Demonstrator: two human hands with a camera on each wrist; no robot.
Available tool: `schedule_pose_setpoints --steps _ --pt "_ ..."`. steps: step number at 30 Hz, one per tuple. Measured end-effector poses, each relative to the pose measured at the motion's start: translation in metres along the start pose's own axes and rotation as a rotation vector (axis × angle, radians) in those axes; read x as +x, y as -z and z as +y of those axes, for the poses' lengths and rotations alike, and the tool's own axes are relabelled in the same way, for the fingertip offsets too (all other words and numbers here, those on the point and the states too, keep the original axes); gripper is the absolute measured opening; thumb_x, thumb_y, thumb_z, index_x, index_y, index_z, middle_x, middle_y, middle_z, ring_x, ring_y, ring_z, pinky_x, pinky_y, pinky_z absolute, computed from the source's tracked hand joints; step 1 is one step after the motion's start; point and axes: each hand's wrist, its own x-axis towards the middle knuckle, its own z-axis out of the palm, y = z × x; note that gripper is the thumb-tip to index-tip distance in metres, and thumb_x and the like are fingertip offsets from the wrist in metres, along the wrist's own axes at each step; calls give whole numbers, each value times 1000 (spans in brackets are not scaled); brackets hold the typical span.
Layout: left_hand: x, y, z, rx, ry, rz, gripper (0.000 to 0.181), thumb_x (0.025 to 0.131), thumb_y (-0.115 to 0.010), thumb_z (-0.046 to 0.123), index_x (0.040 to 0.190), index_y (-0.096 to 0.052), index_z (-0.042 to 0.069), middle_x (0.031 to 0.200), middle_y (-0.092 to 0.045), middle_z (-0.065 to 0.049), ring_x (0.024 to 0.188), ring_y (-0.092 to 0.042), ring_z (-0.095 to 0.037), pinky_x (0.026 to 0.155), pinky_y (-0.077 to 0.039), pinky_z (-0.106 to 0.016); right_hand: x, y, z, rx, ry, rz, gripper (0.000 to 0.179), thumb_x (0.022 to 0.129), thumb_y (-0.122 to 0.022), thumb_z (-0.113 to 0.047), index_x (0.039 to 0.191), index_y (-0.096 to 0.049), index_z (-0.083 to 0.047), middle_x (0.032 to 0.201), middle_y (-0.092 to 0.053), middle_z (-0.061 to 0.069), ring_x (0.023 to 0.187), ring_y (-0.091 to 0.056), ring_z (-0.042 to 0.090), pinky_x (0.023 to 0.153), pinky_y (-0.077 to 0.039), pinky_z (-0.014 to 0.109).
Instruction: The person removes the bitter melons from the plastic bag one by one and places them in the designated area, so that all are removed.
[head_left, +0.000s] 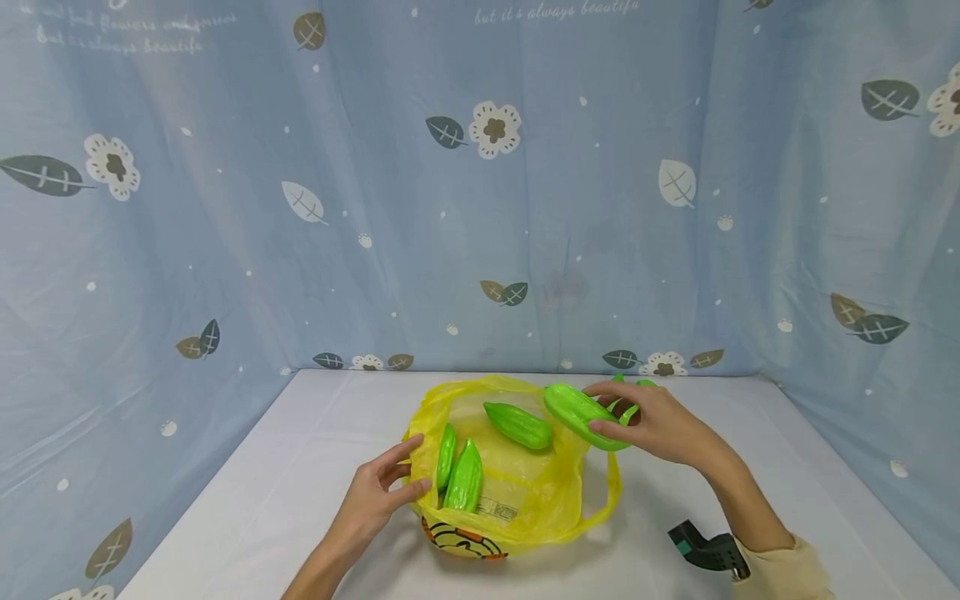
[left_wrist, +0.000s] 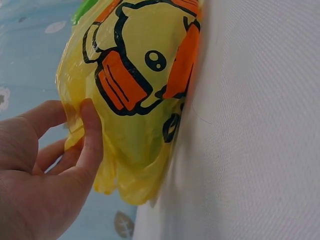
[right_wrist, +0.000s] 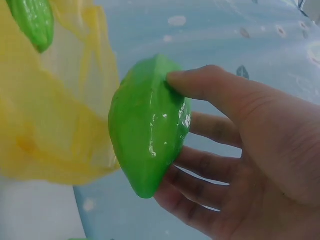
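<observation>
A yellow plastic bag with a printed cartoon duck face stands on the table, its mouth open upward. My left hand pinches the bag's left rim between thumb and fingers. Three glossy green ridged gourds are visible inside: one gourd towards the back, another gourd against the left wall, and a third gourd beside it. My right hand holds a similar pointed gourd over the bag's right rim, thumb on one side and fingers on the other.
More green pieces show behind my right hand, mostly hidden by it. A white cloth covers the table. Blue curtains with leaf and flower prints enclose the back and sides. A black device sits at my right wrist.
</observation>
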Motion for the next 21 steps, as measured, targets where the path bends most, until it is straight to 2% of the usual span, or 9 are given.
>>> schedule_pose_setpoints --steps 9,21 --pt "0 -1 1 -3 -4 -5 64 80 -81 22 139 -55 26 149 -49 0 114 -59 -20 82 -53 -23 -7 7 16 -74 -48 56 47 91 -68 -40 131 -61 -17 108 -69 0 91 -65 14 71 -54 22" --pt "-2 0 2 -13 2 -4 65 80 -81 21 140 -55 25 148 -49 0 114 -59 -20 81 -53 -23 -11 18 33 -129 -120 126 50 91 -69 -37 132 -60 -11 107 -70 12 85 -67 18 65 -53 24"
